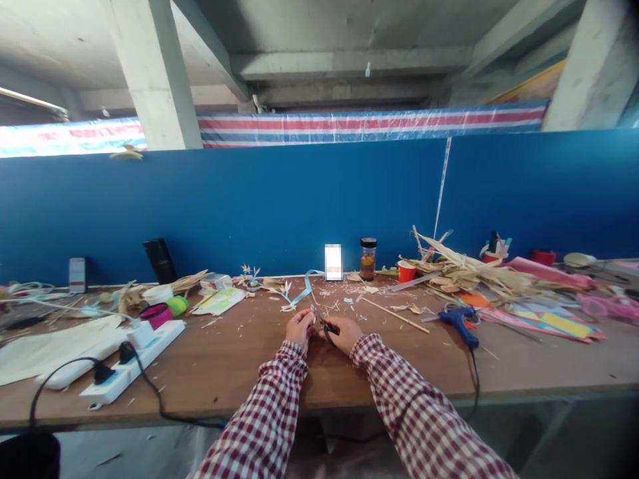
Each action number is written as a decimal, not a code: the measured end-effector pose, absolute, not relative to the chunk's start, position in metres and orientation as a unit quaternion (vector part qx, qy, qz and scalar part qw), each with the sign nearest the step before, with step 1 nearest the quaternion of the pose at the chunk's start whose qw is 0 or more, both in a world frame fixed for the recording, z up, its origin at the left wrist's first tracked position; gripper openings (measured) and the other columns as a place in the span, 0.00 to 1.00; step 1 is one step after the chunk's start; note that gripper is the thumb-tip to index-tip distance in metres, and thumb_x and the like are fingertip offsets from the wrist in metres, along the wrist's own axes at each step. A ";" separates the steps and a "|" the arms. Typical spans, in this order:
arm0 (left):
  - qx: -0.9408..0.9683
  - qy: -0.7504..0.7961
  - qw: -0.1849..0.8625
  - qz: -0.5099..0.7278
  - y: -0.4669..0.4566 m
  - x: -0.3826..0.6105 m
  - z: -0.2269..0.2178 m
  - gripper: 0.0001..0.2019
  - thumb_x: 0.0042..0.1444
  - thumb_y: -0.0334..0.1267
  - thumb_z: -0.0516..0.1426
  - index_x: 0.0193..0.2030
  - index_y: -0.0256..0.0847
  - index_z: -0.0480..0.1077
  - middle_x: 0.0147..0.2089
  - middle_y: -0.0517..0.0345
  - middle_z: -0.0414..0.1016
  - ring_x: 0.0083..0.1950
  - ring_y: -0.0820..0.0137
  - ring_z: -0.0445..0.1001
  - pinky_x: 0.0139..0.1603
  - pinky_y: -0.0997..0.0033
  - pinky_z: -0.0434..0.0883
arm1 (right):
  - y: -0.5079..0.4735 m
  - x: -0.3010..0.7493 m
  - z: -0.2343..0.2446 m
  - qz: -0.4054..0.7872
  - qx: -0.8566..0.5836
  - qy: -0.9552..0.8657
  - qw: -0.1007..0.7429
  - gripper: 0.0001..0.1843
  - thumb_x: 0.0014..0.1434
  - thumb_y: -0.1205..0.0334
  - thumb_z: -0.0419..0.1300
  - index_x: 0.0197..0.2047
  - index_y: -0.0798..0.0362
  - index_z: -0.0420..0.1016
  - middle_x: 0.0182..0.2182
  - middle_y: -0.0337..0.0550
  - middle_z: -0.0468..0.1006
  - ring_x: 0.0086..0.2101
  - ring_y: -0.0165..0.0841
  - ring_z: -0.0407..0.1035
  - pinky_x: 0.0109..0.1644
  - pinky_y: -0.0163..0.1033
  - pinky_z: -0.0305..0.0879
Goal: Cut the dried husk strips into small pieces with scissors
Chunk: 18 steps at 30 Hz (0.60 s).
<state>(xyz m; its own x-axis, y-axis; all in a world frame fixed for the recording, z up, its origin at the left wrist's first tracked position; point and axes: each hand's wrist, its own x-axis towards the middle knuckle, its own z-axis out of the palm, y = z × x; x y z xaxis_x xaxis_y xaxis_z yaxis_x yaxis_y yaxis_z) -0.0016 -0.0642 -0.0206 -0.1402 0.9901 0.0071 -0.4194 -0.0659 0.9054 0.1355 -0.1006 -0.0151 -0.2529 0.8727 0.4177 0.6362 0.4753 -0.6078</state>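
Note:
My right hand (345,334) is wrapped round the dark handles of a pair of scissors (327,326), whose blades point forward and left. Close beside it, my left hand (299,326) is closed in a pinch near the blades. A small pale bit shows at its fingertips, too small to name. Just beyond the hands, a light blue ribbon (306,287) curls over the table (259,359). Pale plant-like pieces (286,293) lie by the ribbon, and cut scraps are scattered around.
A white power strip (150,349) with plugs and cables lies left. On the right are a blue glue gun (458,318), a thin stick (394,315), dried husks (464,266) and coloured paper (559,324). A lidded jar (368,259) and red cup (406,271) stand before the blue partition (279,206).

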 end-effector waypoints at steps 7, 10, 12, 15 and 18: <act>0.335 0.388 0.584 0.630 -0.064 -0.002 -0.021 0.09 0.38 0.32 0.63 0.29 0.33 0.70 0.18 0.65 0.65 0.17 0.82 0.62 0.16 0.83 0.61 | -0.101 0.135 -0.014 0.164 -0.492 -0.775 0.362 0.12 0.50 0.59 0.56 0.39 0.49 0.74 0.26 0.38 0.75 0.27 0.32 0.66 0.31 0.34 0.58; 0.337 0.394 0.588 0.621 -0.063 -0.002 -0.021 0.09 0.40 0.33 0.62 0.30 0.33 0.69 0.20 0.64 0.66 0.18 0.81 0.63 0.18 0.82 0.62 | -0.101 0.135 -0.014 0.165 -0.491 -0.776 0.360 0.12 0.51 0.58 0.56 0.38 0.50 0.75 0.26 0.37 0.75 0.27 0.32 0.66 0.31 0.34 0.58; 0.344 0.401 0.591 0.609 -0.063 -0.003 -0.022 0.09 0.45 0.34 0.59 0.35 0.32 0.69 0.25 0.60 0.69 0.23 0.79 0.66 0.22 0.79 0.66 | -0.101 0.134 -0.014 0.165 -0.490 -0.777 0.359 0.12 0.51 0.58 0.56 0.38 0.50 0.74 0.26 0.38 0.76 0.27 0.32 0.66 0.31 0.34 0.58; 0.356 0.410 0.599 0.588 -0.064 -0.003 -0.022 0.13 0.53 0.37 0.53 0.44 0.35 0.65 0.41 0.53 0.69 0.36 0.71 0.70 0.35 0.66 0.70 | -0.100 0.134 -0.014 0.165 -0.490 -0.777 0.360 0.12 0.51 0.58 0.56 0.38 0.50 0.74 0.26 0.38 0.76 0.27 0.32 0.66 0.30 0.34 0.58; 0.362 0.414 0.604 0.577 -0.064 -0.003 -0.021 0.15 0.55 0.38 0.51 0.49 0.38 0.62 0.49 0.51 0.66 0.44 0.66 0.68 0.41 0.59 0.68 | -0.100 0.134 -0.014 0.166 -0.490 -0.776 0.359 0.12 0.51 0.57 0.56 0.38 0.50 0.75 0.26 0.38 0.76 0.27 0.32 0.66 0.30 0.34 0.58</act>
<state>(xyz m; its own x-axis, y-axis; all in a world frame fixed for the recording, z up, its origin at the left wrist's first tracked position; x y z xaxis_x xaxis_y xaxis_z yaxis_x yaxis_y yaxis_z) -0.0029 -0.0643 -0.0213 -0.0084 0.9967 -0.0812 -0.3972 0.0712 0.9150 0.1344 -0.1004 -0.0144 -0.2609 0.8809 0.3949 0.6424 0.4638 -0.6101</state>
